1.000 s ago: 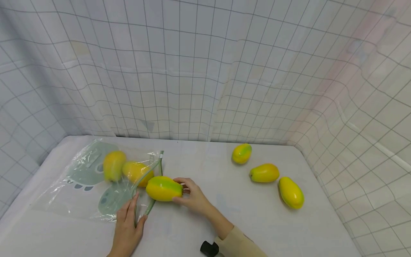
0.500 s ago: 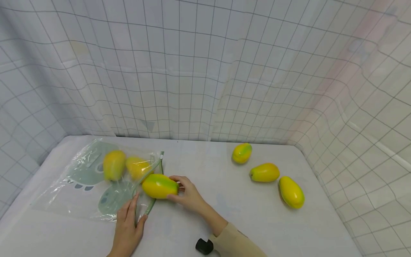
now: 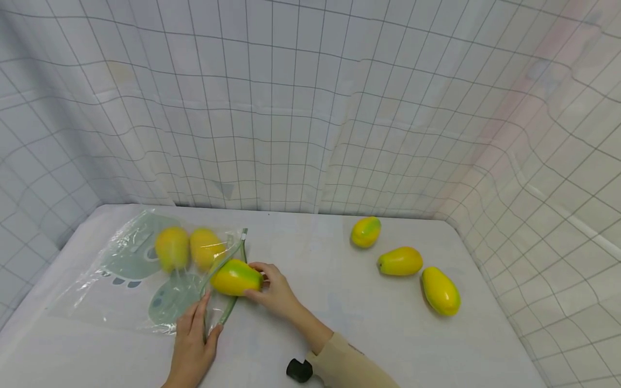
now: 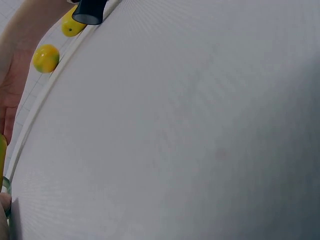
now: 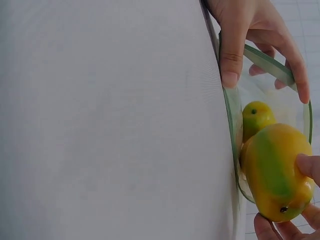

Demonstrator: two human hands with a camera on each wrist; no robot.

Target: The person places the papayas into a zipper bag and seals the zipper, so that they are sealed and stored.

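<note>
My right hand (image 3: pixel 274 293) grips a yellow-green papaya (image 3: pixel 236 277) at its right end, with the papaya's far end inside the mouth of a clear zip bag (image 3: pixel 229 310). The bag has green edging and a pale green cartoon print. My left hand (image 3: pixel 191 342) holds the bag's near lip; in the right wrist view its thumb is on one green edge and its fingers lie over the other, with the mouth parted. Two papayas, one at the left (image 3: pixel 172 248) and another (image 3: pixel 206 250) beside it, lie inside the bag, dulled by the plastic.
On the right of the white table (image 3: pixel 310 345) lie three loose papayas: one at the back (image 3: pixel 366 232), one in the middle (image 3: pixel 400 261) and one nearer (image 3: pixel 440 291). A grid-patterned curtain (image 3: pixel 291 108) stands behind and at both sides. A black device (image 3: pixel 299 371) sits by my right sleeve.
My right hand has moved left and slightly away from me, bringing its papaya into the bag's mouth. The right-hand bagged papaya has shifted and turned more upright. My left hand stays put.
</note>
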